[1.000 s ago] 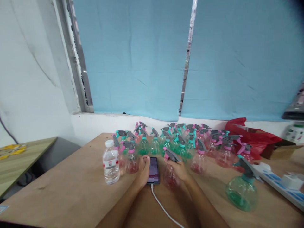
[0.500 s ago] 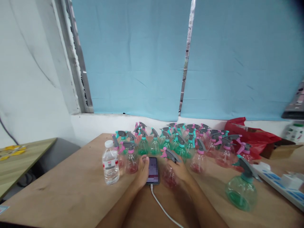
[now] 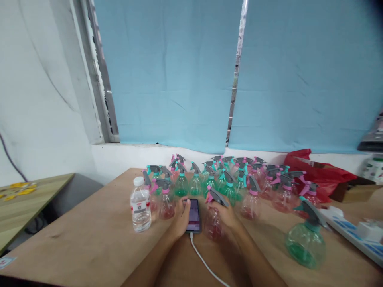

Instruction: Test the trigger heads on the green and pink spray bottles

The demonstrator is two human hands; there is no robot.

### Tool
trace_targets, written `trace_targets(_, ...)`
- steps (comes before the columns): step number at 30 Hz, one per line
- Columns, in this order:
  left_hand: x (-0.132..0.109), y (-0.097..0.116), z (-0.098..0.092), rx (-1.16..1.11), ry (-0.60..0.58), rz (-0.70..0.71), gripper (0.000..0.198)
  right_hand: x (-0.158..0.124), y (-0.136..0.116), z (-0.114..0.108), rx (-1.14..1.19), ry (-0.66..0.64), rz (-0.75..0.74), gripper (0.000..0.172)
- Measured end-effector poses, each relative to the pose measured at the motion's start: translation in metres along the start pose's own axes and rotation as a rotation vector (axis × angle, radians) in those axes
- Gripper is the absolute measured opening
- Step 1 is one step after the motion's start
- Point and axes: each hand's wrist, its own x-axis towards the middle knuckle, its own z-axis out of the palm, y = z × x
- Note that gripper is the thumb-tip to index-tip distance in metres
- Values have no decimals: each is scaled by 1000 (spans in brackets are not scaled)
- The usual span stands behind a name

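My left hand (image 3: 180, 217) rests on the left edge of a phone (image 3: 193, 215) lying on the wooden table (image 3: 89, 243); its thumb lies on the lit screen. A white cable (image 3: 206, 263) runs from the phone toward me. My right hand (image 3: 226, 215) is wrapped round a pink spray bottle (image 3: 213, 221) with a grey and pink trigger head, standing just right of the phone. Behind both hands stand several pink and green spray bottles (image 3: 227, 181) in rows.
A clear water bottle (image 3: 140, 205) stands left of the phone. A lone green spray bottle (image 3: 305, 235) stands at the right, near a white power strip (image 3: 350, 235). A red bag (image 3: 317, 171) lies at the back right. A second table (image 3: 26, 199) is at left.
My left thumb has shifted slightly on the phone screen. My right hand keeps its hold on the pink spray bottle. The view has shifted a little.
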Motion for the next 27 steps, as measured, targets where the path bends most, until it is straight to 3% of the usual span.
trace_targets(5,-7,13,-6,85,-85,189,46,0,11,-5,-62,21,2,28)
trace_targets(9,-10,25,-11,100,-144,312,40,2,11,-6,-68,-27,-10,27)
trace_targets(12,-10,27,-13,93,-193,296,40,2,8,-3,-45,6,-41,15)
trace_targets(15,-9,24,-13,58,-165,264,41,1,7,-1,-44,21,-39,7)
trace_targets(20,-9,20,-13,17,-138,227,42,-2,11,-2,-78,81,19,20)
trace_targets(27,-11,24,-15,31,-181,226,38,-2,11,-5,-82,30,45,20)
